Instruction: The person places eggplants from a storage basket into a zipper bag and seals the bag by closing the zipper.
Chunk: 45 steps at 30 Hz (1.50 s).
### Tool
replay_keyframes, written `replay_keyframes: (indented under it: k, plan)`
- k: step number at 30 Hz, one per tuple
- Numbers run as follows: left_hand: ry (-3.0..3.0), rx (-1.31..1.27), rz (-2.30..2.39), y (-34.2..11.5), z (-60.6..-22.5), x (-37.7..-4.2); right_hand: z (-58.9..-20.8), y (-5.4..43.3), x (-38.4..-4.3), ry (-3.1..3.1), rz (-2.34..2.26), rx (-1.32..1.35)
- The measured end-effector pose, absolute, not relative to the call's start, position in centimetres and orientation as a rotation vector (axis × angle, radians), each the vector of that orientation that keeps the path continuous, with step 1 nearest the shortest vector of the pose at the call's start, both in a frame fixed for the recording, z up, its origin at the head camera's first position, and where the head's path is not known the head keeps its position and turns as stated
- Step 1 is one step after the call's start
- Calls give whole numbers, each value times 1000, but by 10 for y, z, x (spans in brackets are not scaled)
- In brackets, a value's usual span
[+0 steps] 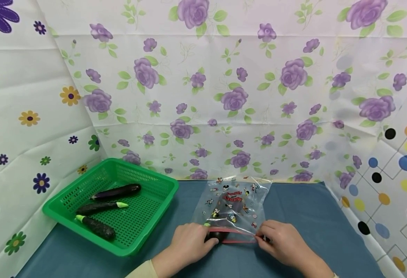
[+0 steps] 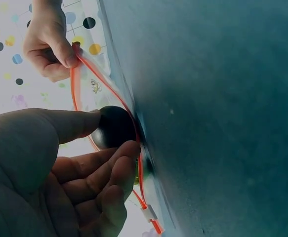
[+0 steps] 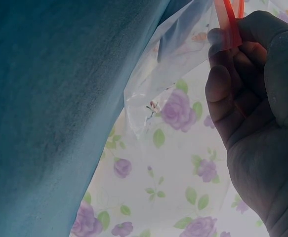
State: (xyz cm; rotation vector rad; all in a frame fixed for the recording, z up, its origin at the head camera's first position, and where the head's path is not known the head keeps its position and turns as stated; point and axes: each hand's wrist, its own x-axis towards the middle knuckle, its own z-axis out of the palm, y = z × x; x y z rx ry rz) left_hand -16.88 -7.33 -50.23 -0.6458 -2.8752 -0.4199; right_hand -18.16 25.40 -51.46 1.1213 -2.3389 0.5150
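A clear zip bag with cartoon prints lies on the blue cloth, its red-edged mouth toward me. My left hand holds the rounded end of a dark eggplant at that mouth; in the left wrist view, thumb and fingers lie on either side of the eggplant. A green bit shows through the plastic beside this hand, and a dark shape lies farther inside the bag. My right hand pinches the right end of the red zip edge, spreading the mouth.
At the left stands a green perforated basket with three eggplants in it. A white slider sits on the red zip. Flowered sheets hang behind, and a dotted sheet hangs at the right.
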Motion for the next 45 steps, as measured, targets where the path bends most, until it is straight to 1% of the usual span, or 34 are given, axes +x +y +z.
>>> replay_keyframes:
  k: [32,35,36,38,42,43,45]
  plan:
    - [-2870,-656,-423,-70,-503,-184,-516,255,-183,-2351,517,1125]
    - [-2848,-672,-486,-73,-505,-186,-516,254,-183,-2349,519,1127]
    - [-2814,-697,-501,-76,-517,-192,-516,254,-183,-2348,519,1127]
    - [-2806,-716,-540,-79,-518,-192,-516,255,-183,-2350,518,1125]
    - [-2822,-720,-581,-84,-513,-193,-516,255,-183,-2358,511,1117]
    - [-2855,-695,-591,-83,-498,-187,-516,255,-183,-2358,509,1115]
    - [-2859,-675,-597,-84,-492,-186,-516,256,-183,-2357,509,1115]
